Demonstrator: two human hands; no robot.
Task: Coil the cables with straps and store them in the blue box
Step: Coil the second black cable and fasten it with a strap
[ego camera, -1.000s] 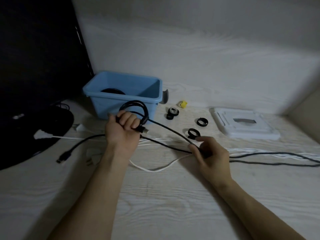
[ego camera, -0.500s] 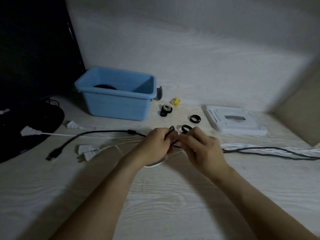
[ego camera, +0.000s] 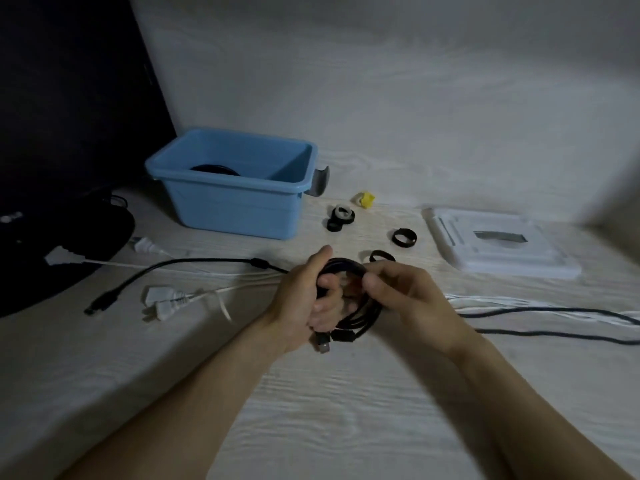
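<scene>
Fingers of the left hand (ego camera: 304,303) curl round the near side of a black cable coil (ego camera: 349,306) at the frame's centre, thumb raised above it, while the right hand (ego camera: 398,289) pinches the loops at the top right of the bundle. A USB plug (ego camera: 322,342) hangs below the left palm.

To do this step well, I judge the left hand should keep every loop pinned at one spot so the coil cannot spring apart, freeing the right hand to reach the nearest black strap ring (ego camera: 381,256), just above the hands. The strap should cross all loops and catch the loose plug end.

Further out, more strap rings (ego camera: 404,236) lie centre right, uncoiled black and white cables (ego camera: 554,315) trail to the right edge, and the blue box (ego camera: 235,199), upper centre left, already holds a dark coil.
</scene>
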